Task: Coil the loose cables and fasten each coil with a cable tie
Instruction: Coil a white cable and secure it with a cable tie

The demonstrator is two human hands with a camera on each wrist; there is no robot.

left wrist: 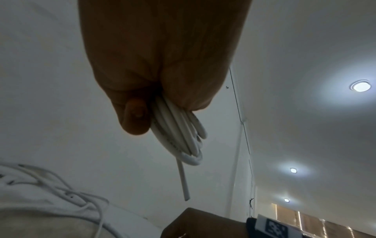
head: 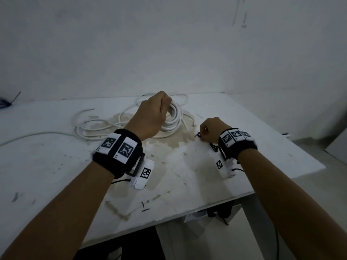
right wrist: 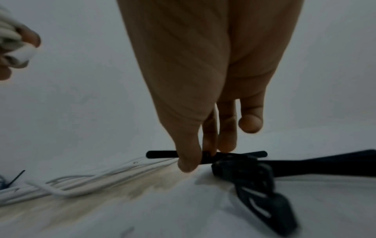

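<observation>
Right hand [right wrist: 205, 141] pinches black cable tie [right wrist: 240, 155] lying crosswise under its fingertips on tabletop [head: 56, 166], while left hand [head: 152, 113] grips white coil [head: 173, 117] up-left of it.

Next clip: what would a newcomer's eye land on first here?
The left hand grips a coil of white cable raised over the stained white table. Beside it, the right hand pinches a black cable tie from a small black pile.
</observation>
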